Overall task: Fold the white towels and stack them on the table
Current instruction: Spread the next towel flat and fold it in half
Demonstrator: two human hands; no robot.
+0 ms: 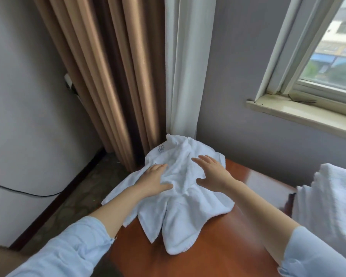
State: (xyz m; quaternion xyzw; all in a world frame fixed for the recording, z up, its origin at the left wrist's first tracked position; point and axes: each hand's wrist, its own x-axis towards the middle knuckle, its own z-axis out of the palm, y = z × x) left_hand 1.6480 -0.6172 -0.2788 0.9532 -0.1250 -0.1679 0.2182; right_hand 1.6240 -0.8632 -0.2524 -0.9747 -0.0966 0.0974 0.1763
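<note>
we are laying our left hand [154, 180] and right hand [212, 172] flat on the crumpled white towel [180, 212], fingers straight and released, gripping nothing. the towel is lying at the table's [218, 254] 11 o'clock corner, and the stacked towels [332, 200] are sitting at 3 o'clock.

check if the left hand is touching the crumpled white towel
Touching. The head view shows the left hand lying flat on the crumpled white towel, palm pressed into it.
</note>
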